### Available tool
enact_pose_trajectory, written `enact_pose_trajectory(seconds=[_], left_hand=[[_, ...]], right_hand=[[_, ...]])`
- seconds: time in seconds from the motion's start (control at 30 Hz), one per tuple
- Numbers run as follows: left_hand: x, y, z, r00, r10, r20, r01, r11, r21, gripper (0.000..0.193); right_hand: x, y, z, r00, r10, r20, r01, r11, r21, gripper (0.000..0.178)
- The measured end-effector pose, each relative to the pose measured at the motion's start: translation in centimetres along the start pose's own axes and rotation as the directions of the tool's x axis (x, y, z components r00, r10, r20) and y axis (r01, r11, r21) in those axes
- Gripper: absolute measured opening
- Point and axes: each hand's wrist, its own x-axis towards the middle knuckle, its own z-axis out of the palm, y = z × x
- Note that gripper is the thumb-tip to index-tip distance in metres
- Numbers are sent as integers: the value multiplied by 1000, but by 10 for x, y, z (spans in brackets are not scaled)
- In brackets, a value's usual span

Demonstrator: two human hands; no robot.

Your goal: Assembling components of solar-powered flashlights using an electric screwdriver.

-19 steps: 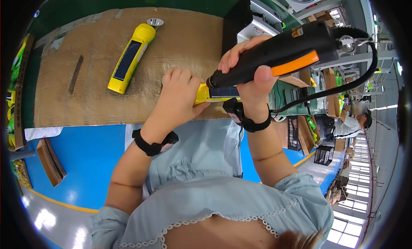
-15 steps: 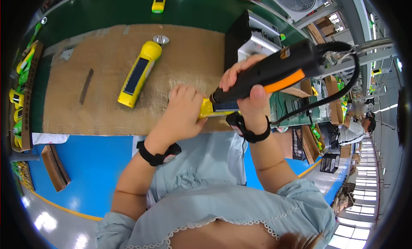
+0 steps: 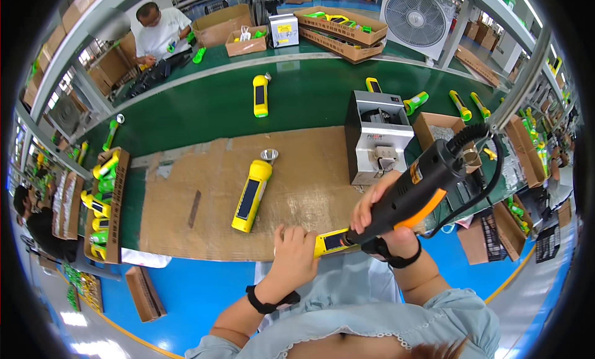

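Shifted since the earlier frame is the tip of the black power driver, now brought to the right end of the dark panel on the held yellow lamp; the view has been raised as well, and more of the surroundings is taken in. Most of the space is filled by a green bench, partly covered by a brown cardboard sheet. Behind it a white fan is seen. Dark printing is borne by the stacked cartons at the far side, and pale lettering by the front of a grey metal machine. A small white box is marked with a yellow label and dark handwriting. Near the cardboard's front edge, the held lamp's left end is gripped by the curled left hand, while the driver is clasped by the right hand, fingers and thumb on opposite sides. Another yellow lamp is laid on the cardboard, its silver reflector exposed. Smallest is the driver's orange-brown label, its print too small to be read.
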Motion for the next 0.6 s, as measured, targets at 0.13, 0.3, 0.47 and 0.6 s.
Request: enact_pose_trajectory(seconds=[0.13, 0.3, 0.47, 0.6], left_hand=[[-3, -14, 2, 985, -152, -81, 157, 986, 57, 50], [68, -34, 22, 950, -266, -161, 300, 919, 254, 50], [208, -67, 40, 836, -369, -405, 493, 830, 261, 68], [176, -76, 28, 858, -342, -383, 474, 814, 335, 60]], right_hand=[[-6, -34, -8, 976, -116, -182, 106, 992, -68, 64], [-11, -56, -36, 905, -205, -373, 134, 969, -209, 67], [-1, -29, -50, 905, -228, -359, 129, 952, -278, 64], [-8, -30, -65, 831, -359, -424, 210, 910, -357, 60]])
